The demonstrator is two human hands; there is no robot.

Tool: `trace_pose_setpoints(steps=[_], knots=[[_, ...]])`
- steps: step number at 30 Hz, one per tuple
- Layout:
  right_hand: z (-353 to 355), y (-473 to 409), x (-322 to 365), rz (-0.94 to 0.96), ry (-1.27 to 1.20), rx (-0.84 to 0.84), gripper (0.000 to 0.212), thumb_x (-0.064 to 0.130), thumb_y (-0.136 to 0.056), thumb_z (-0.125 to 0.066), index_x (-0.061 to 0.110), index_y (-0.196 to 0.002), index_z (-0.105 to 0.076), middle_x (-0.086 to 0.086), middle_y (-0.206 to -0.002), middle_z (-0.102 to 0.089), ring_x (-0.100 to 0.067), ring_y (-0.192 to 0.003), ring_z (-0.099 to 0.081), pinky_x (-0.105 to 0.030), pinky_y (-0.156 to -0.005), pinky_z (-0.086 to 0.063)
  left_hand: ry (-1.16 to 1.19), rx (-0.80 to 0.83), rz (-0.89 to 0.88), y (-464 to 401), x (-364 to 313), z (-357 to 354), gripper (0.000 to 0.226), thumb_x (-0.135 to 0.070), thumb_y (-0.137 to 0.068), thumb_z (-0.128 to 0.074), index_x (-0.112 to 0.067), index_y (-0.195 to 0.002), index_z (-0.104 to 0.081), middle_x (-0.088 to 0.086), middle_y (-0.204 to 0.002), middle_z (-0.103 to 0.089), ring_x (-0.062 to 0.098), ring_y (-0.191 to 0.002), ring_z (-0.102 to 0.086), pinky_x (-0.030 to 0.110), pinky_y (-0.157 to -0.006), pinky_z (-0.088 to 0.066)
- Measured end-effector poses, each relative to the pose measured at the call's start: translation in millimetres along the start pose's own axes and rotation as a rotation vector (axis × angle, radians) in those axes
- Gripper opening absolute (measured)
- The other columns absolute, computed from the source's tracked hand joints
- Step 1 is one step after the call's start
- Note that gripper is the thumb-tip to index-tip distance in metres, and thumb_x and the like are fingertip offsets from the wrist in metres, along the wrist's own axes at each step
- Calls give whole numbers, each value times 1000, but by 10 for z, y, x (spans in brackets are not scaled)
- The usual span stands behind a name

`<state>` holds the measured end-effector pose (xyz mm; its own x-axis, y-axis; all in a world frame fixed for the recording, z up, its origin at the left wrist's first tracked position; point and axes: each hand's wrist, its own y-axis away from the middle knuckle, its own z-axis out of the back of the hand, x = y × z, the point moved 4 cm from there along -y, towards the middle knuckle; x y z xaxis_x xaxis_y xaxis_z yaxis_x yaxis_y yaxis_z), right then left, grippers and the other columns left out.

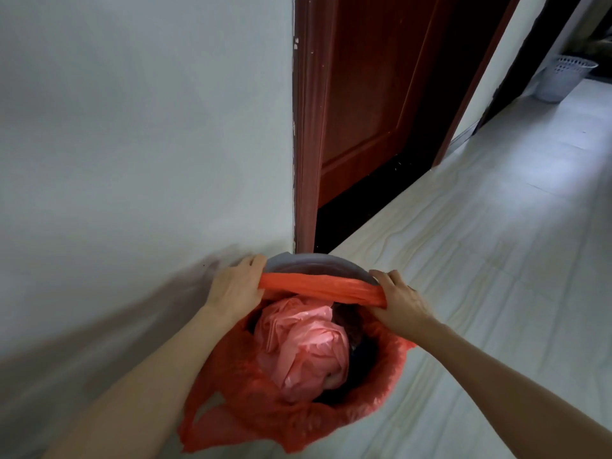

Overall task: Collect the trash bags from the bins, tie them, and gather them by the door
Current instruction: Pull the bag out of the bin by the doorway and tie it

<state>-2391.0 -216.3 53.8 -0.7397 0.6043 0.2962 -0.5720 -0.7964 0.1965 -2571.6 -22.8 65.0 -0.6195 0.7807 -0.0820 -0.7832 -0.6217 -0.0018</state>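
Beside the door (374,94), both hands (236,286) (399,301) pinch the red bag's (318,289) stretched far edge off the bin (318,261); thin plastic may tear.

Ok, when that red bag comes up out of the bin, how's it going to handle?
Likely floppy: the red bag is thin film, already bunched into a band between the left hand and right hand. Probably light, since crumpled pink plastic shows on top, though what lies beneath is hidden. The grey bin may lift or tip with it.
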Motion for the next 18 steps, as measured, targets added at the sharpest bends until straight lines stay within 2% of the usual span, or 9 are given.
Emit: trace_pose_setpoints(steps=[2,4,7,9,10,13,18], knots=[[-28,178,-119,-67,-65,-1,61,45,-87,-49,26,-141,-26,-10,-124,-56,-34,-110,-58,-39,-90,-46,15,60,123,161,18,-17,40,-35,-87,-52,-12,-119,-46,11,-121,-50,35,-104,-58,43,-82,-46],[-72,354,-205,-52,-7,43,63,48,-89,-43,28,-144,-20,-10,-116,-64,-31,-106,-60,-38,-91,-46,1,150,205,372,33,-82,47,-44,-87,-48,-14,-122,-43,11,-123,-48,33,-110,-54,43,-85,-46],[-168,539,-217,25,107,65,66,47,-92,-38,24,-148,-12,-9,-127,-57,-30,-113,-56,-36,-96,-40,30,235,299,693,56,-160,65,-52,-85,-46,-15,-136,-28,13,-127,-55,33,-121,-48,45,-99,-36],[-218,624,-169,2,35,52,63,43,-94,-38,22,-148,-12,-13,-130,-51,-35,-114,-54,-38,-95,-40,66,270,339,877,47,-233,76,-50,-85,-47,-14,-143,-14,14,-130,-55,33,-122,-49,49,-105,-30],[-253,648,-142,-17,-30,47,61,41,-95,-36,22,-147,-12,-15,-130,-49,-38,-114,-54,-40,-94,-41,90,272,352,958,33,-281,78,-46,-87,-48,-13,-145,-9,15,-130,-55,34,-120,-51,49,-104,-34],[-324,681,-14,-36,-75,43,55,39,-97,-32,23,-146,-15,-17,-127,-48,-41,-110,-56,-43,-89,-44,155,187,419,1127,59,-374,67,-28,-93,-41,-10,-146,-5,21,-122,-58,39,-109,-58,46,-88,-47],[-372,574,204,8,185,66,51,40,-97,-30,14,-141,-24,-17,-123,-52,-39,-109,-58,-43,-86,-46,-118,168,386,1061,220,-190,47,-16,-97,-31,-11,-143,-19,17,-119,-62,36,-109,-60,41,-86,-47]])
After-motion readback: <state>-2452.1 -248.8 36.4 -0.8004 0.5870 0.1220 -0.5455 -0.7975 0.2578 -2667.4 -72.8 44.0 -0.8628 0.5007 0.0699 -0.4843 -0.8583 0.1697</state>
